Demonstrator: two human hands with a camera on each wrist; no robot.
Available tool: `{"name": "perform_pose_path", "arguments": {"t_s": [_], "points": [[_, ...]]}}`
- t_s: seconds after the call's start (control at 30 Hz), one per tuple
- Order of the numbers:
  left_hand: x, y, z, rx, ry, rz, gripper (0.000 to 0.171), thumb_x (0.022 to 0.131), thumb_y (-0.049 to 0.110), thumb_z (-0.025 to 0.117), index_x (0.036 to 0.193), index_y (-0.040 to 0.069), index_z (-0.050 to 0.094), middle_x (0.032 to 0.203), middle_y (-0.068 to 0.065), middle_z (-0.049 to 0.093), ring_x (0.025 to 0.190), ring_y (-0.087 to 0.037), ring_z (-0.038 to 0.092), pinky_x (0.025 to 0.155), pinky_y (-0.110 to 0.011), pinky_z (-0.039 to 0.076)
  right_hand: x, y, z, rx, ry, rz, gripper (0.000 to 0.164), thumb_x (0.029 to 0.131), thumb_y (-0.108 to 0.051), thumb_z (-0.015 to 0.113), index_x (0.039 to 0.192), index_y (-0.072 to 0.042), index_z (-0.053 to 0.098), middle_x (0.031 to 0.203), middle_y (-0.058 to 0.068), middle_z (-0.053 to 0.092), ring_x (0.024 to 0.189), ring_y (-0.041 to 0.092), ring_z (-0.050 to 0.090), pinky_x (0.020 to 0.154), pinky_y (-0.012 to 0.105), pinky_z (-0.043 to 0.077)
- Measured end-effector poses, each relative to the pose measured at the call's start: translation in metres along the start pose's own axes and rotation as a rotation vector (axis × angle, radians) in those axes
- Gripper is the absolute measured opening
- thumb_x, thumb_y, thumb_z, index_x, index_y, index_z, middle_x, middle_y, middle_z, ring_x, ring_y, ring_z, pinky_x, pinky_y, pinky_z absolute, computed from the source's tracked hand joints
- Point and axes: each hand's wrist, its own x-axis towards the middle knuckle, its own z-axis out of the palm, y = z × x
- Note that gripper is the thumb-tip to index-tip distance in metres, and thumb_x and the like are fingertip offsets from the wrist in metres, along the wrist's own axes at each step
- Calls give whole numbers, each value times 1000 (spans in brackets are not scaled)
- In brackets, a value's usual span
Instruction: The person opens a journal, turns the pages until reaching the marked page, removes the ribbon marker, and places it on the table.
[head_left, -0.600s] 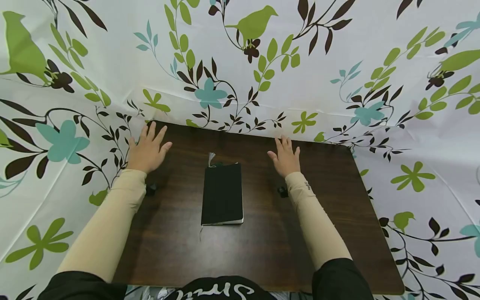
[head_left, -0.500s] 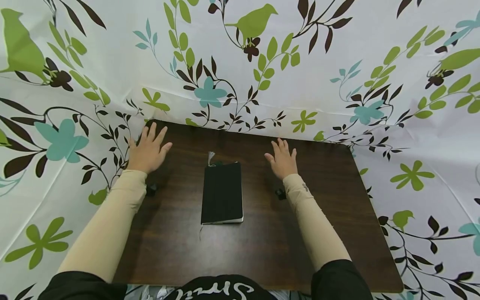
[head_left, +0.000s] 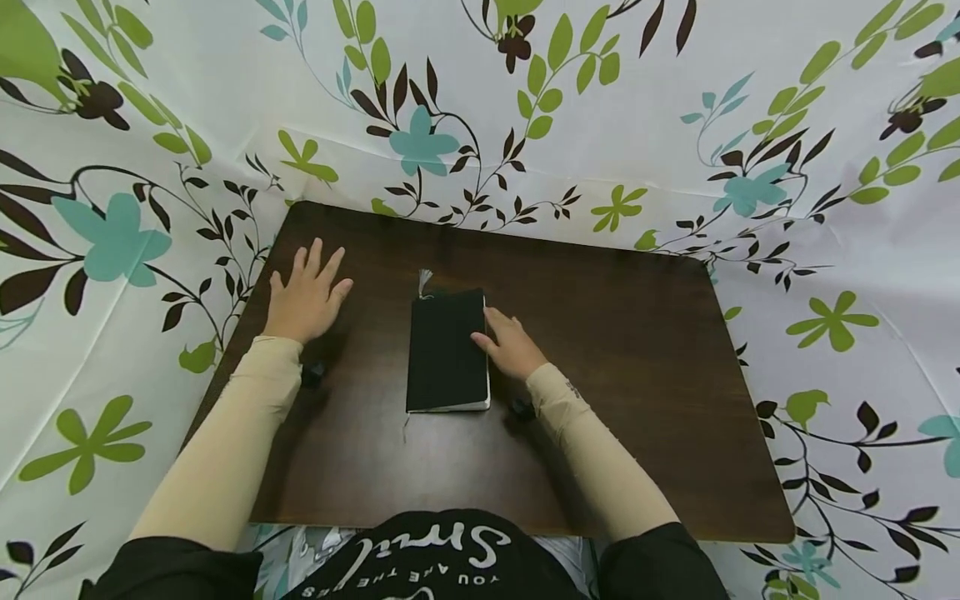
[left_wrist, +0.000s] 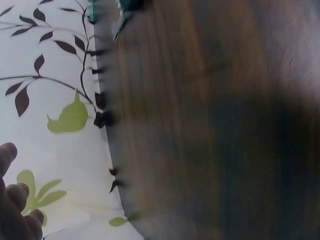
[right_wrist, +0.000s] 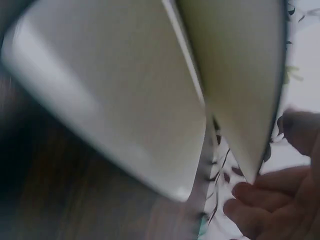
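A black notebook (head_left: 447, 354) lies at the middle of the dark wooden table, with a pale tassel (head_left: 424, 282) sticking out at its far end. My right hand (head_left: 513, 346) is at its right edge, thumb over the cover. In the right wrist view, the notebook's pale pages (right_wrist: 125, 95) show, and the cover (right_wrist: 242, 80) stands lifted at an angle; thumb and fingers (right_wrist: 285, 190) pinch its corner. My left hand (head_left: 306, 292), fingers spread and holding nothing, is over the table's left part. Only some of its fingertips (left_wrist: 20, 195) show in the left wrist view.
The wooden table (head_left: 637, 417) extends to both sides of the notebook. A white cloth (head_left: 525, 196) printed with leaves, flowers and birds surrounds it at the back and sides. Small black wrist devices (head_left: 312, 373) sit by both wrists.
My right hand has come left and nearer from the far part of the table to the notebook's right edge. The left hand stays at the left, fingers still spread. The head view has tilted down.
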Motion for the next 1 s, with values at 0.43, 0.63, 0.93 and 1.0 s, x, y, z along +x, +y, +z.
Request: {"name": "perform_pose_path", "arguments": {"t_s": [0.43,0.63,0.93,1.0], "points": [[-35,72,14,-379,-166,47,66,108,55,20,165,23,11,170,-10,-4,154,-42,7,113,-74,11,-12,-69,34,424,12,-234,76,107,-53,30,164,-10,3,168,12,15,151,27,27,119,42,29],[-50,95,14,-620,-266,22,71,108,49,40,165,21,8,163,-26,24,138,-51,41,110,-66,33,-18,-90,62,176,-58,-332,93,95,-67,17,163,-8,-2,169,16,4,155,29,8,122,53,16],[-62,61,14,-408,-145,-14,78,103,18,59,164,11,11,159,-27,32,130,-49,51,100,-63,44,-24,-82,82,-381,44,-331,59,105,-45,52,154,-13,44,164,8,32,152,28,25,115,71,14],[-65,56,14,-364,-124,-8,78,103,17,60,164,9,12,161,-27,29,140,-49,39,107,-64,37,-24,-72,86,-404,88,-319,51,106,-41,53,150,-15,50,162,7,35,152,27,26,114,73,14]]}}
